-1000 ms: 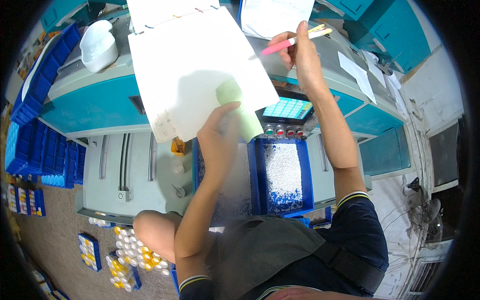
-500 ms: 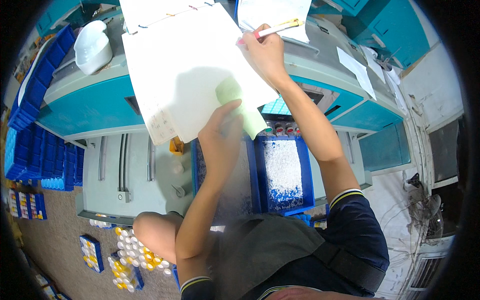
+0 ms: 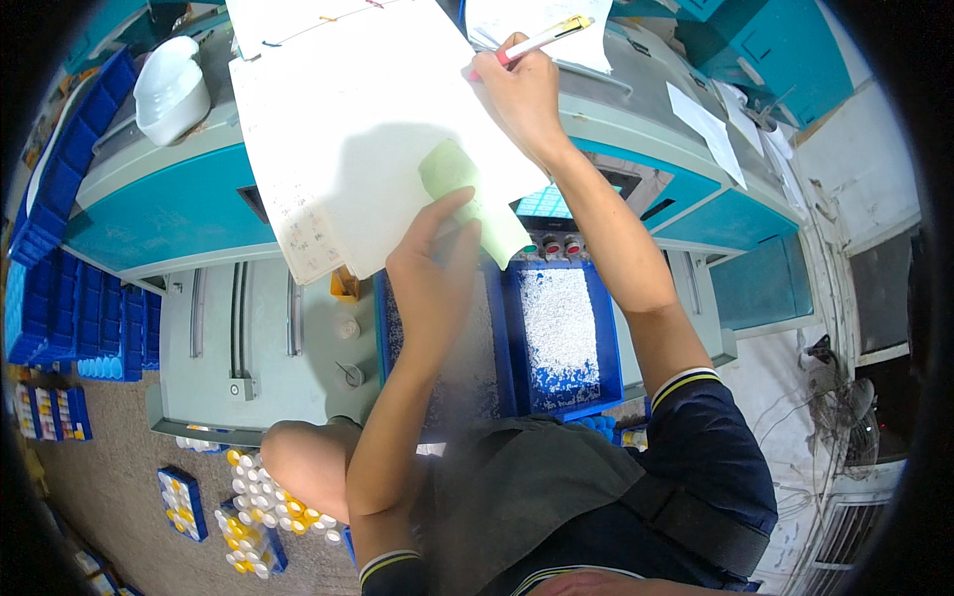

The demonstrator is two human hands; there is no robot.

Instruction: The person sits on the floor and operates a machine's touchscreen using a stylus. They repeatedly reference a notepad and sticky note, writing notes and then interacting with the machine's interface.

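A large stack of white paper sheets [image 3: 318,109], bound along its far edge, lies on the machine top in front of me. My right hand [image 3: 527,99] grips a red, white and yellow pen [image 3: 547,38] at the right side of the sheets, its red end down by the paper. The fingers of my left hand [image 3: 429,273] are closed on a curled light green slip of paper [image 3: 449,171], held over the sheets' lower right part. Some handwriting shows faintly along the sheets' lower left edge; the lit middle is washed out.
Two blue trays [image 3: 614,389] of white granules stand below my arms. A white plastic container [image 3: 171,94] sits far left, beside blue crates [image 3: 75,308]. A small orange container [image 3: 345,285] is under the sheets. White and yellow bottles [image 3: 258,497] cover part of the floor.
The whole view has shifted slightly, so the sheets and hands sit a little further left and up. Pen and green slip stay in the same hands; the pen is tilted slightly more upright.
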